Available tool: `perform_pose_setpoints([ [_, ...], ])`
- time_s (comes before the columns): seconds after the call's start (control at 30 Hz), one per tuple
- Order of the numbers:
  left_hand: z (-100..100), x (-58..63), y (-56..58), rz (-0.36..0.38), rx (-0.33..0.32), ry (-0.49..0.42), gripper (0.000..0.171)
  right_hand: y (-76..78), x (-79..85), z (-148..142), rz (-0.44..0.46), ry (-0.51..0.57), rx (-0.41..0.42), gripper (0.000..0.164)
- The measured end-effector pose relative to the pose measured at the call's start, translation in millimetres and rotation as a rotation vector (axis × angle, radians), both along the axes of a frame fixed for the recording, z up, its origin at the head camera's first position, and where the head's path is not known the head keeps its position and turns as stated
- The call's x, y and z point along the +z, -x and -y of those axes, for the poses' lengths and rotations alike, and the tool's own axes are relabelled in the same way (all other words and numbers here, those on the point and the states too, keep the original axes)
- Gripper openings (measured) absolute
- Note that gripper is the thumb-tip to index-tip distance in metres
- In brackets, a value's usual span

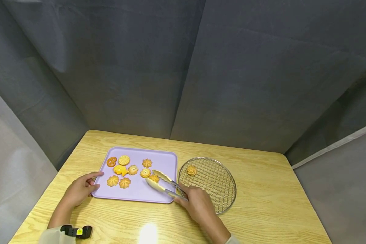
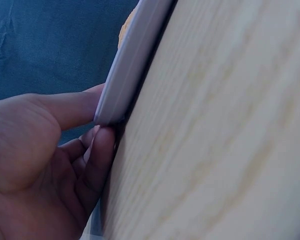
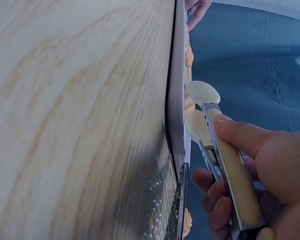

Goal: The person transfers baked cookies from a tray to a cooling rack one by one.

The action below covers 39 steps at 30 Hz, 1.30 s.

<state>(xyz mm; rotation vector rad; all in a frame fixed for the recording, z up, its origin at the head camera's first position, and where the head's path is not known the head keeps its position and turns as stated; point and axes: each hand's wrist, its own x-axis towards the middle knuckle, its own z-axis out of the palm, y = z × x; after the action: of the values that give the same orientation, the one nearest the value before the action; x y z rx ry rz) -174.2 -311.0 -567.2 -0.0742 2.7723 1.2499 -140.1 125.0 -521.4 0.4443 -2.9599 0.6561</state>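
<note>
At the left side of a lilac tray (image 1: 134,196), my left hand (image 1: 77,191) grips the edge between thumb and fingers, and the left wrist view shows the tray's rim (image 2: 122,75) in that hold. My right hand (image 1: 198,203) holds a pair of tongs (image 1: 170,194) with beige handles and pale tips. The tips lie low over the tray, on either side of a flower-shaped cookie (image 1: 154,178); whether they touch it I cannot tell. Just left of them is a round cookie with a pale centre (image 1: 145,173). Another flower-shaped cookie (image 1: 147,163) lies behind.
Toward the tray's left lie a pretzel (image 1: 111,161), a round cookie (image 1: 124,160), a fish-shaped cookie (image 1: 121,170) and several others. Right of the tray sits a round wire rack (image 1: 215,183) with one swirled cookie (image 1: 191,170). Grey curtains (image 1: 231,84) stand behind the wooden table (image 1: 268,196).
</note>
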Motion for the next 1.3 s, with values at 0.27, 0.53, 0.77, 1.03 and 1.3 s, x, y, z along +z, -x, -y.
perform_pose_setpoints([
  [0.27, 0, 0.7, -0.1, 0.001, -0.006, -0.009, 0.047, 0.3, 2.0, -4, 0.006, 0.0, -0.007, 0.058],
  [0.53, 2, 0.8, 0.3, -0.007, -0.013, -0.014, 0.047, -1.8, 1.8, -11, -0.042, 0.013, -0.007, 0.057],
  [0.77, 2, 0.6, -0.2, -0.01, -0.016, -0.003, 0.047, -3.5, 1.2, -19, -0.055, 0.018, -0.027, 0.056],
  [1.03, 2, -1.4, 0.2, -0.01, -0.016, 0.002, 0.047, -7.5, -0.9, -26, -0.093, 0.029, -0.049, 0.056],
  [1.3, 1, -1.6, 0.5, -0.015, -0.015, 0.01, 0.047, -11.1, -0.2, -37, -0.084, 0.052, -0.077, 0.054],
])
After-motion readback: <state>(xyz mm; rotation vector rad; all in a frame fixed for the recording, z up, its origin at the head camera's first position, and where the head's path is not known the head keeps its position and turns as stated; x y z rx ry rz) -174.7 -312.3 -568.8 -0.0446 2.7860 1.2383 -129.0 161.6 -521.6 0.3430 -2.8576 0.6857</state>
